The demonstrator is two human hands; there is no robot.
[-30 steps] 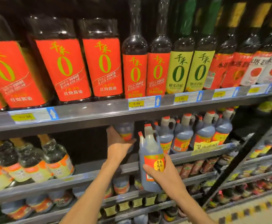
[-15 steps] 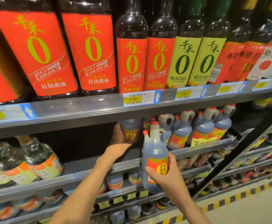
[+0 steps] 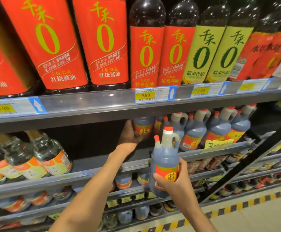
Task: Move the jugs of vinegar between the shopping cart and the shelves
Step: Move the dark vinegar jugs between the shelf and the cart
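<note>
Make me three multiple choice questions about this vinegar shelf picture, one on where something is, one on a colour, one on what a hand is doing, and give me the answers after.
1. Where is the jug in the left hand?
A. on the floor
B. on the middle shelf, under the upper shelf
C. on the top shelf

2. What colour is the cap of the jug in the right hand?
A. red
B. green
C. black

3. What is the right hand doing?
A. hanging idle
B. pressing a price tag
C. gripping a jug in front of the shelves

Answers: 1 B, the left hand reaches in beside the shelved jug; 2 A, the cap is red; 3 C, its fingers wrap the label.
</note>
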